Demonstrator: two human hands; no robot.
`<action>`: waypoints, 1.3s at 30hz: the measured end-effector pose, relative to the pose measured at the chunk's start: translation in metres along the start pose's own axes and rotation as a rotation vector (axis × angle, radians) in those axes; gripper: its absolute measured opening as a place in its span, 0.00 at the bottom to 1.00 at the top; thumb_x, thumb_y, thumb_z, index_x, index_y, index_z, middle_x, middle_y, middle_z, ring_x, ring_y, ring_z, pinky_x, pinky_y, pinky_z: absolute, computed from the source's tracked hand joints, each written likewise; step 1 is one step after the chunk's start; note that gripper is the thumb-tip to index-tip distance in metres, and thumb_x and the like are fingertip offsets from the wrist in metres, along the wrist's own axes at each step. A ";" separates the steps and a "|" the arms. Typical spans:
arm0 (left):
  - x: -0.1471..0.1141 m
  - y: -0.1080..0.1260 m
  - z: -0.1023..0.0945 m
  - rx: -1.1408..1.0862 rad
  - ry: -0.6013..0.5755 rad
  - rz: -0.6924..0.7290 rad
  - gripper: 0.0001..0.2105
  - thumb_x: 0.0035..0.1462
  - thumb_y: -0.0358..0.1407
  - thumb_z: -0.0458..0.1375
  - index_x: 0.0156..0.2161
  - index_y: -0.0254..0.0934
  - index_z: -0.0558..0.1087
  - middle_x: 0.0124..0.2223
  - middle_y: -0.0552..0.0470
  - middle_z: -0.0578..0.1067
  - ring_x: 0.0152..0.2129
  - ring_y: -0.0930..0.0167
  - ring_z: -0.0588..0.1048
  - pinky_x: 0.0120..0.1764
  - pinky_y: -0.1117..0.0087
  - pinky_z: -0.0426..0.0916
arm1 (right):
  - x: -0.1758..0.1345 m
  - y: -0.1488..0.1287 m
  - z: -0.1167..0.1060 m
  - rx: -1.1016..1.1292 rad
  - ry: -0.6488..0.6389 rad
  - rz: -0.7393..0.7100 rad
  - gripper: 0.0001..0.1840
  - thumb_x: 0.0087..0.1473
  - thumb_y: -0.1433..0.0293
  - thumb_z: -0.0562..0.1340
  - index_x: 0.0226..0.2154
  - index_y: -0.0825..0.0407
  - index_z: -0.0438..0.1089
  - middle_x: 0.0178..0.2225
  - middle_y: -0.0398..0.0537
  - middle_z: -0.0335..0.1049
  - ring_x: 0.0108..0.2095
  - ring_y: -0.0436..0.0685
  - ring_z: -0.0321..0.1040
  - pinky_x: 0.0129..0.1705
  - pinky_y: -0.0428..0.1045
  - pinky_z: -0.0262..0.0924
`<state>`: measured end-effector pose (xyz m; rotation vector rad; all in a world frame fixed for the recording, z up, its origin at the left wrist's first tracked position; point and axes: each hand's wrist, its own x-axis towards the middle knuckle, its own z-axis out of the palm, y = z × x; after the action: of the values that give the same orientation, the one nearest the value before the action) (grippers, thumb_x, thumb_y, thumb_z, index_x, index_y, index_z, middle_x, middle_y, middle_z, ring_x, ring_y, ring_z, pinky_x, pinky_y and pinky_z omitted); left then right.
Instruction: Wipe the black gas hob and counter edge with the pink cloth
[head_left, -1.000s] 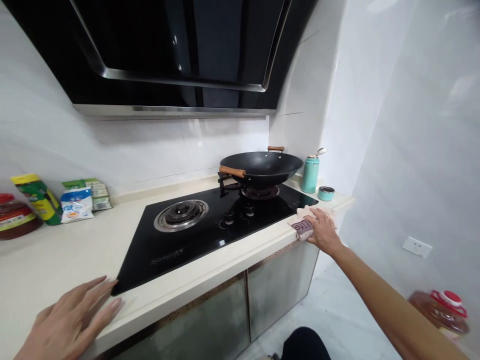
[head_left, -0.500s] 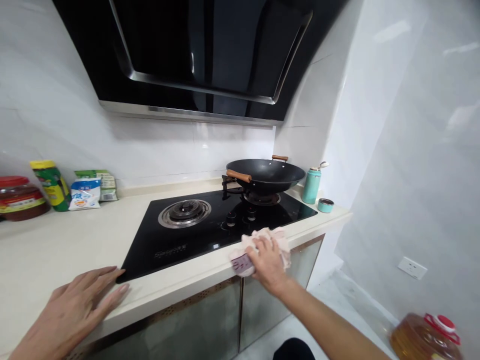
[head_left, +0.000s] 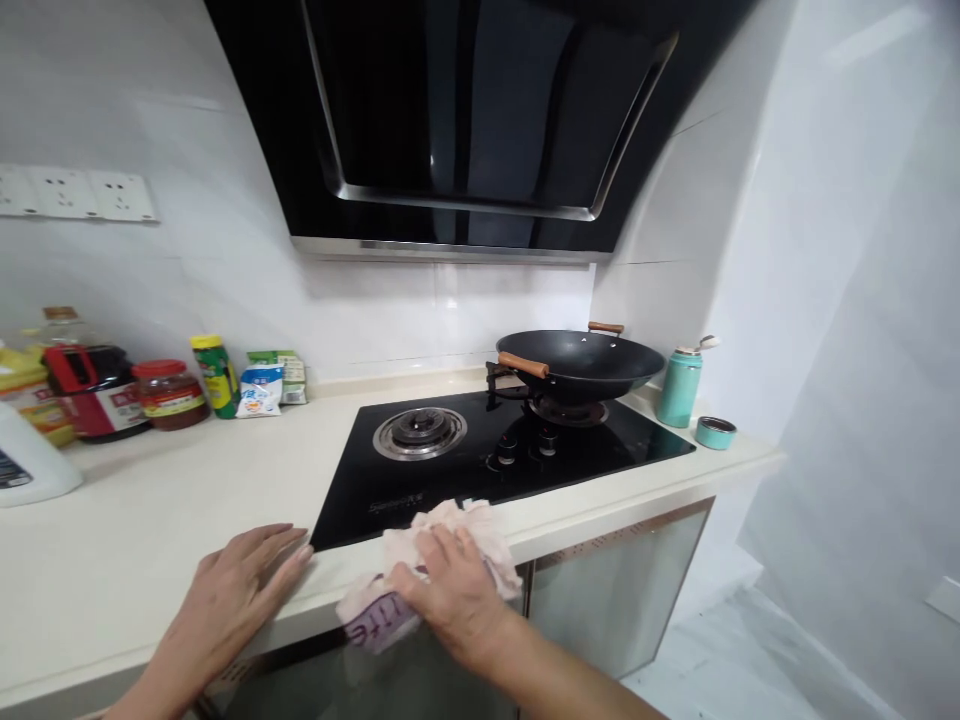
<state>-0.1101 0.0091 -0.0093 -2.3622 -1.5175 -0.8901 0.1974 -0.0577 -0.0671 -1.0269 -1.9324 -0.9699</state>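
A pale pink cloth with purple lettering lies over the counter's front edge, part of it hanging down. My right hand presses on it from above, fingers curled into the fabric. My left hand rests on the white countertop, fingers stretched out, near the left front corner of the black gas stove. Nothing is in that hand. On the stove's right burner sits a black wok with wooden handles. The left burner is bare.
A teal thermos and its small cup stand right of the stove. Along the left wall are a red-lidded jar, a green bottle, small packets and a white jug. A range hood overhangs the stove.
My right hand has slid the cloth left along the counter's front edge. The view has swung left, bringing more bottles and wall sockets in. My left hand stays by the stove corner.
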 end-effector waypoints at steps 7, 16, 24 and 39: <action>-0.004 0.016 -0.013 -0.012 -0.099 0.001 0.25 0.65 0.56 0.48 0.52 0.47 0.78 0.55 0.49 0.79 0.56 0.58 0.72 0.55 0.55 0.65 | -0.074 0.120 -0.063 -0.009 -0.183 0.069 0.25 0.52 0.70 0.68 0.53 0.42 0.69 0.57 0.56 0.67 0.58 0.66 0.61 0.57 0.64 0.56; -0.005 0.035 -0.016 -0.073 -0.040 0.001 0.24 0.66 0.56 0.48 0.51 0.45 0.78 0.55 0.46 0.78 0.55 0.57 0.72 0.56 0.54 0.63 | -0.128 0.213 -0.113 -0.255 -0.398 0.266 0.27 0.48 0.64 0.70 0.52 0.51 0.69 0.57 0.63 0.66 0.58 0.71 0.61 0.56 0.64 0.56; -0.006 0.044 -0.021 -0.115 -0.008 -0.005 0.24 0.65 0.56 0.49 0.52 0.44 0.77 0.56 0.45 0.76 0.55 0.58 0.72 0.58 0.54 0.61 | -0.046 0.064 -0.047 -0.076 -0.440 0.239 0.30 0.46 0.70 0.71 0.53 0.47 0.69 0.55 0.62 0.69 0.57 0.75 0.60 0.57 0.70 0.52; -0.003 0.022 -0.025 -0.539 0.016 -0.213 0.27 0.64 0.56 0.46 0.49 0.41 0.79 0.54 0.48 0.79 0.55 0.61 0.73 0.62 0.56 0.64 | 0.083 -0.113 0.033 0.160 -0.163 -0.142 0.19 0.65 0.66 0.55 0.58 0.46 0.64 0.47 0.56 0.73 0.48 0.65 0.68 0.53 0.64 0.62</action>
<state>-0.1015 -0.0149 0.0124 -2.5506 -1.7156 -1.5311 0.0563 -0.0469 -0.0429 -0.9108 -2.2038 -0.8131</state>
